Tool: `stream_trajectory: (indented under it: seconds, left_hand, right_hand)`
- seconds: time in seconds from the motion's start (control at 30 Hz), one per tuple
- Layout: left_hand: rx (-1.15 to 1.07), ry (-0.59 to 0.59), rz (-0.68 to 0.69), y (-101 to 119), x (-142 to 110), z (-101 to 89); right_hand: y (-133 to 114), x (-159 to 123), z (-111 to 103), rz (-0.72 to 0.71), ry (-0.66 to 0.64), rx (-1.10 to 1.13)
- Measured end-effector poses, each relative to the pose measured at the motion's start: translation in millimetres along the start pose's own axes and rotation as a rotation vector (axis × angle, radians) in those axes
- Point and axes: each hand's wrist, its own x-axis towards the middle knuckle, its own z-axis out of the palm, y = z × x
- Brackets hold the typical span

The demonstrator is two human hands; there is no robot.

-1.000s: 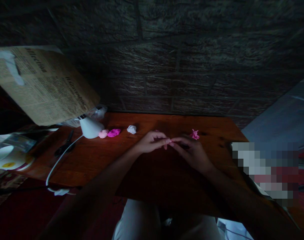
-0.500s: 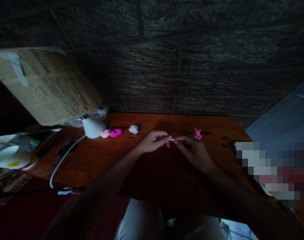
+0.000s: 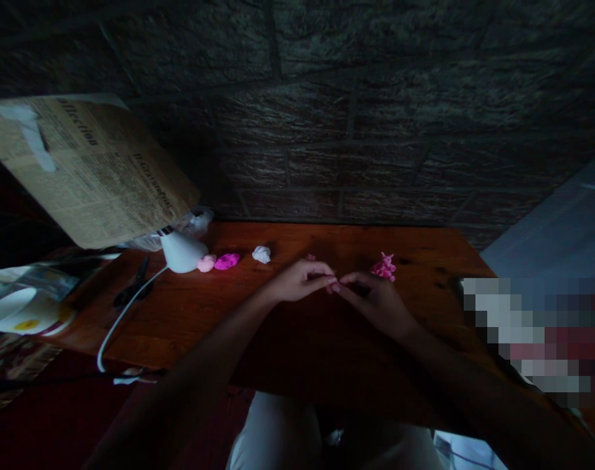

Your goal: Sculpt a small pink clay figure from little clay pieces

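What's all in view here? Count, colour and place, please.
Table: one, reddish-brown, centre
Wall: one, dark, behind table
Panel: one, grey, far right
Lamp: one, white, printed shade, left
Cord: one, white, beside lamp
Plastic bag: one, clear, behind lamp
Scissors, probably: one, dark, near cord
Cup: one, white, far left
Lumps: three, pink, magenta, white, right of lamp
Spiky piece: one, pink, table's right half
Small bit: one, pink, mid-table
Pixelated patch: one, mixed, right
Carpet: one, red, lower left
Trousers: one, pale, bottom
Left hand: one, bare, centre
Right hand: one, bare, beside left hand

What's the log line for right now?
left hand, right hand: fingertips close together | held: unclear | beyond right hand: spiky pink piece on table
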Motion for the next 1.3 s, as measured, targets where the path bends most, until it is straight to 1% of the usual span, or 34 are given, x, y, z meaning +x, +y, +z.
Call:
stream_trajectory:
  seconds: [0.07,0.13,0.2,0.3,0.43,0.67,0.73,0.8,0.87,0.97,1.03,1.13,1.3]
  left_hand:
    - [-0.008,-0.081,-0.027,0,-2,-3.4]
    - [-0.04,-0.144,-0.062,0,-3,-6.0]
    - [-0.069,-0.177,-0.099,0,-5,-7.8]
    - [-0.094,-0.193,-0.153,0,-5,-8.8]
    - [-0.114,-0.151,-0.168,-1,-4,-6.8]
    - [-0.174,-0.015,-0.181,-3,-2,-2.1]
    - [-0.136,-0.007,-0.179,-2,-2,-1.7]
    - [-0.077,-0.022,-0.16,-1,-2,-1.2]
    - [-0.04,-0.022,-0.123,0,-1,-0.7]
    - [-0.056,0.042,-0.075,-1,0,-0.1]
    - [-0.084,0.081,-0.073,-3,0,0.2]
    - [-0.111,0.092,-0.08,-5,1,0.8]
    - [-0.148,0.092,-0.032,-6,1,2.1]
  right_hand:
    - [1,-1,1,0.001,-0.091,-0.059]
    - [1,-2,1,-0.013,-0.155,-0.137]
    - [2,-2,1,-0.028,-0.184,-0.187]
    - [2,-2,-1,-0.026,-0.203,-0.19]
    - [2,1,-6,-0.029,-0.211,-0.17]
    - [1,2,-12,-0.092,-0.139,-0.198]
    - [-1,2,-11,-0.097,-0.133,-0.188]
    - [-2,2,-10,-0.091,-0.121,-0.166]
    - [-2,2,-9,-0.066,-0.1,-0.134]
    - [0,2,-8,0.022,-0.085,-0.046]
    - [0,2,-8,0.109,-0.119,0.026]
    - [0,4,-10,0.204,-0.167,0.112]
    - [0,5,-13,0.212,-0.149,0.136]
